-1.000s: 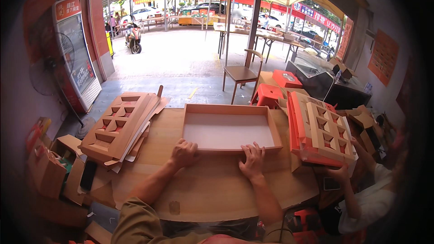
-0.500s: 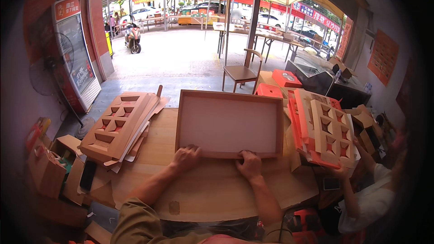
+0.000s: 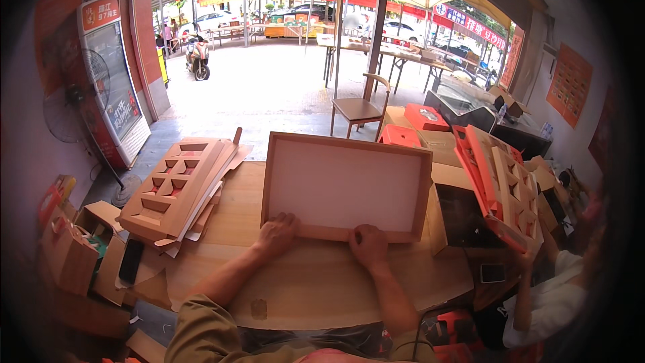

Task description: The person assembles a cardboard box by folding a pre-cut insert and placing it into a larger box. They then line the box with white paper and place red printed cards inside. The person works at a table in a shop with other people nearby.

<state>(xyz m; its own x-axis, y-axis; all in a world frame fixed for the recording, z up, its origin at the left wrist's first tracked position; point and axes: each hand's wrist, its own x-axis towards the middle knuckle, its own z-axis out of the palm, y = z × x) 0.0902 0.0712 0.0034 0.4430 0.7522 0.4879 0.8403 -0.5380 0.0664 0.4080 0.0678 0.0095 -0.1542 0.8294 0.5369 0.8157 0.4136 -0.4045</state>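
Note:
A shallow brown cardboard box (image 3: 346, 191) with a pale inside lies open side up in front of me on the wooden table. My left hand (image 3: 279, 232) grips its near wall close to the left corner, fingers curled over the edge. Farther right along that same wall, my right hand (image 3: 368, 243) has its fingers bent against the rim, thumb side up. Both hands are closed on the box, and part of my fingers is hidden by its wall.
Left on the table is a stack of cardboard inserts (image 3: 181, 185) with square openings. At right, a co-worker's hand (image 3: 524, 259) holds a tilted stack of orange and brown inserts (image 3: 514, 191) beside an open carton (image 3: 463, 215). A phone (image 3: 492, 273) lies below it. A chair (image 3: 356, 107) stands beyond.
The right end of my box has swung slightly toward me and to the right. At right, the co-worker's insert stack has shifted right and tilted, uncovering the dark inside of the carton.

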